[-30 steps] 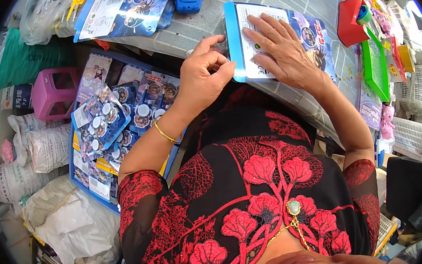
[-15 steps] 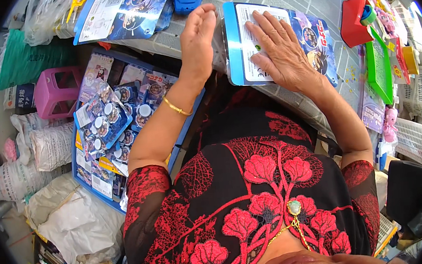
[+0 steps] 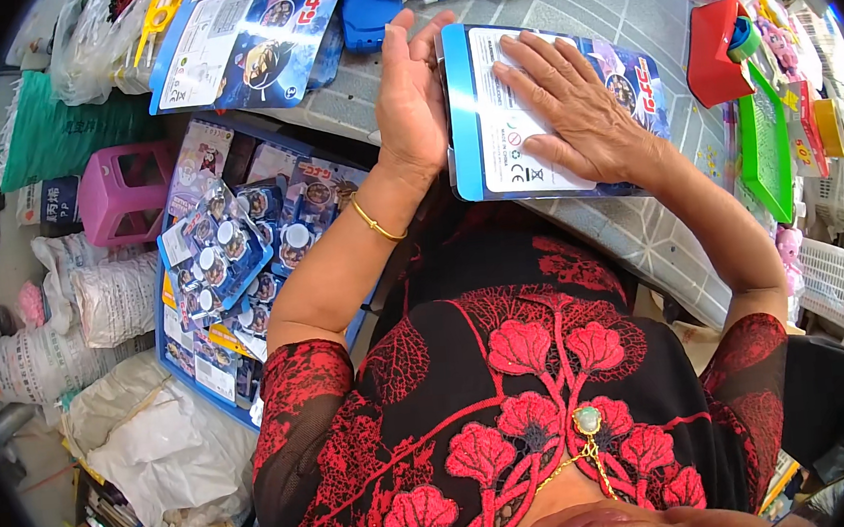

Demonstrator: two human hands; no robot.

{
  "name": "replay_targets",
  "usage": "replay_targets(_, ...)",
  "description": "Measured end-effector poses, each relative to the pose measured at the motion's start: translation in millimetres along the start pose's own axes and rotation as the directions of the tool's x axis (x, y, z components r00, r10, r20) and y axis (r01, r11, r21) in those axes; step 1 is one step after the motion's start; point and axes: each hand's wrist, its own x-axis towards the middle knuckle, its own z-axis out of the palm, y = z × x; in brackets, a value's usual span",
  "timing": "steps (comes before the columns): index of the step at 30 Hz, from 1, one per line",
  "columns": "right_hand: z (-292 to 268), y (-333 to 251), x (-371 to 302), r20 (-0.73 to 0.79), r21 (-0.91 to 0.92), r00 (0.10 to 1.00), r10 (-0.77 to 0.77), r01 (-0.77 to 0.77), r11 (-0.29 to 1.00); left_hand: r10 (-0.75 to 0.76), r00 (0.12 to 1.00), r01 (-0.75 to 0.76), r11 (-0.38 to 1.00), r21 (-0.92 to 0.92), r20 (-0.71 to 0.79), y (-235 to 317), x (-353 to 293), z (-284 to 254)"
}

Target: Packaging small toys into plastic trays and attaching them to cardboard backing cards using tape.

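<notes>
A blue printed backing card (image 3: 493, 162) with a white panel lies on the grey tabletop in front of me; its thick edge suggests several cards stacked. My right hand (image 3: 574, 110) rests flat on top of it, fingers stretched out and close together. Upright at the card's left edge stands my left hand (image 3: 410, 99), palm turned toward it and touching the edge, fingers extended. Neither hand grips anything. Further left, more printed cards (image 3: 243, 53) of the same kind lie on the table. Beyond my left fingertips are blue plastic toy pieces (image 3: 375, 12).
A blue crate (image 3: 240, 417) full of carded toy watches (image 3: 229, 242) stands below the table, left. Beside it are a pink stool (image 3: 125, 194) and white sacks (image 3: 119, 300). On the right are a red holder (image 3: 718, 52), a green tray (image 3: 765, 148) and a white basket (image 3: 830, 283).
My left hand has come from slightly apart to contact with the card's left edge. My right hand stays flat on the card, its elbow swung outward. The whole view has shifted slightly.
</notes>
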Motion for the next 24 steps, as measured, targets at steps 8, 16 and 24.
replay_targets(8, -7.3, -6.9, 12.3, -0.003, 0.042, 1.000, -0.026, 0.026, 0.999, 0.016, 1.000, -0.017, 0.999, 0.036, 0.004, 4.9, -2.7, 11.7)
replay_targets(16, -9.6, -14.4, 10.2, -0.242, 0.272, 0.966, -0.089, 0.155, 0.950, 0.082, 0.994, -0.099, 0.962, 0.253, 0.075, 2.8, -14.0, 16.5)
replay_targets(24, -14.0, 35.4, -68.3, -0.554, 0.159, 0.713, 0.430, -0.417, 0.895, 0.118, 0.991, -0.135, 0.922, 0.364, 0.069, -5.5, -8.8, 0.7)
